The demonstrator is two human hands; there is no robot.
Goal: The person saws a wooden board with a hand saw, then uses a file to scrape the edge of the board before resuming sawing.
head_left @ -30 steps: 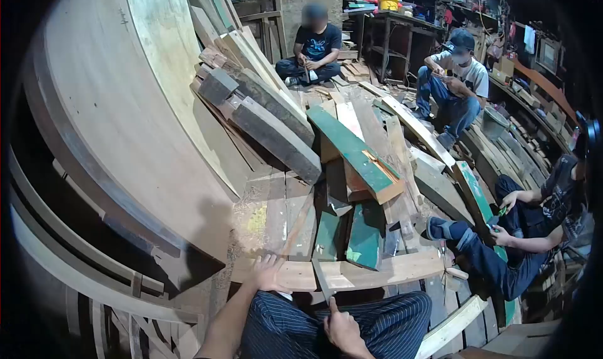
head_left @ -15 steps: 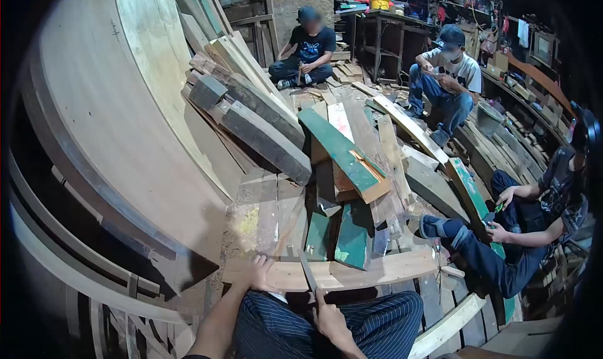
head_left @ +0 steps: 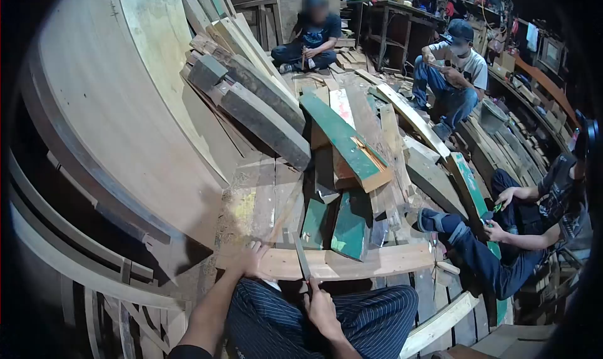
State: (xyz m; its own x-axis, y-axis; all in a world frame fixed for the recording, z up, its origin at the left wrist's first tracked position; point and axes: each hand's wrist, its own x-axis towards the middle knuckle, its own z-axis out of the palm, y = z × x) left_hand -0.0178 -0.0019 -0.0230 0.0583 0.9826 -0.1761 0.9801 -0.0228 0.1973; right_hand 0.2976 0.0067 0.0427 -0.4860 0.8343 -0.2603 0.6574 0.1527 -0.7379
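While left hand (head_left: 251,258) lies spread on plank (head_left: 377,262), right hand (head_left: 320,305) clasps dark tool (head_left: 300,255).

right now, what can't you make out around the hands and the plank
- Head view, thin tool in the right hand: too small and dark to tell saw from file; the fist hides its handle.
- Head view, left hand on the pale plank: the hand's back hides whether the fingers grip the edge.
- Head view, person at the right: green item in their hands, too small to name.

Pale bare wood plank (head_left: 352,263), matt; dull grey metal file (head_left: 301,256) across it.
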